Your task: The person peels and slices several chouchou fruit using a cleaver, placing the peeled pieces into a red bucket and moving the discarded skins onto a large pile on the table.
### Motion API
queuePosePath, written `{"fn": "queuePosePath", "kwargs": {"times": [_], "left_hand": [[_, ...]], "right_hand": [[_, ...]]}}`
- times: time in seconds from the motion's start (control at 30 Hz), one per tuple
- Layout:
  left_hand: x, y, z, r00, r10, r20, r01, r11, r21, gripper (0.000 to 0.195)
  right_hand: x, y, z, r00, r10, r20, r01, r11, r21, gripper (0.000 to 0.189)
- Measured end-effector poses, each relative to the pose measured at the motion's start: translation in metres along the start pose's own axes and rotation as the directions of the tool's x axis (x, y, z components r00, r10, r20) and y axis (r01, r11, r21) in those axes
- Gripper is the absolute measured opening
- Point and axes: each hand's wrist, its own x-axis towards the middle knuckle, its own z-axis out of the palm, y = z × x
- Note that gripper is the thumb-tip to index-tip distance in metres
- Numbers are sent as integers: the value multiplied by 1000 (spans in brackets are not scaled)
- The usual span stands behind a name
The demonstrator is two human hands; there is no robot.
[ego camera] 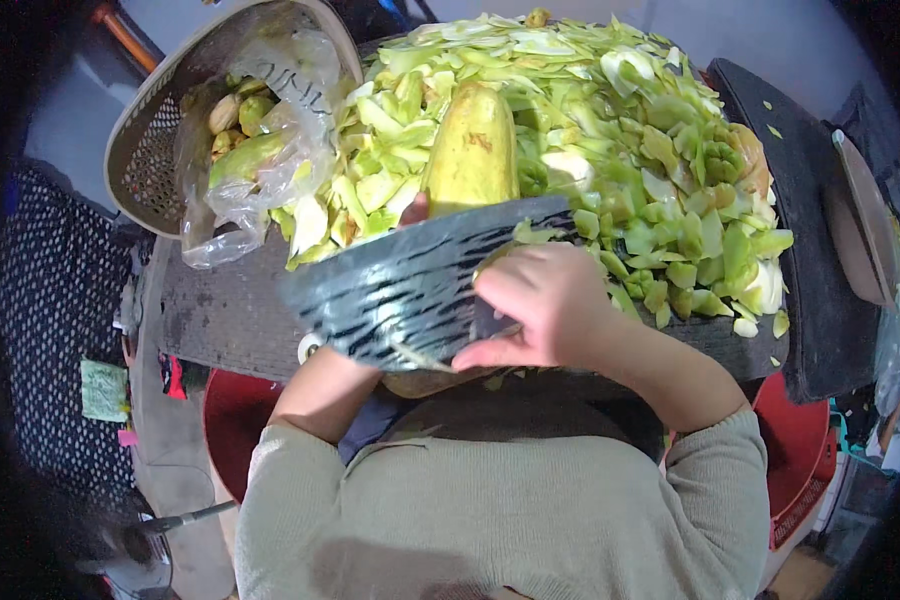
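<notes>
A wide steel cleaver blade [412,289] with dark streaks and wet glints crosses in front of me. My right hand [555,304] grips it at its right end, where the handle is mostly covered by my fingers. Behind the blade stands a large, long yellow fruit [474,150], papaya-like, with a brown scar on its skin. My left hand [415,210] is mostly hidden by the blade; a fingertip shows against the fruit's lower left side. Pale green slices and peel-like pieces [682,172] lie heaped around and beyond the fruit.
The heap rests on a dark board or tabletop [217,300]. At upper left, a tilted perforated basket [146,161] holds a clear plastic bag [300,112] with small greenish-brown fruits [255,114]. A black board [817,225] lies at right. Red tubs [229,420] sit under the table's edge.
</notes>
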Motion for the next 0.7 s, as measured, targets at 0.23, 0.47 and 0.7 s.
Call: {"fn": "queuePosePath", "kwargs": {"times": [0.23,0.47,0.7], "left_hand": [[10,-1,-11,999,25,-29,-24,1000,17,51],[1,5,-18,990,90,-112,-76,990,123,47],[13,8,26,926,220,-308,-189,974,129,67]], "right_hand": [[-3,-14,5,997,-81,1,81,996,24,49],[-3,5,9,999,-31,-26,28,993,-116,49],[-6,61,-4,944,285,-164,-302,949,-92,47]]}}
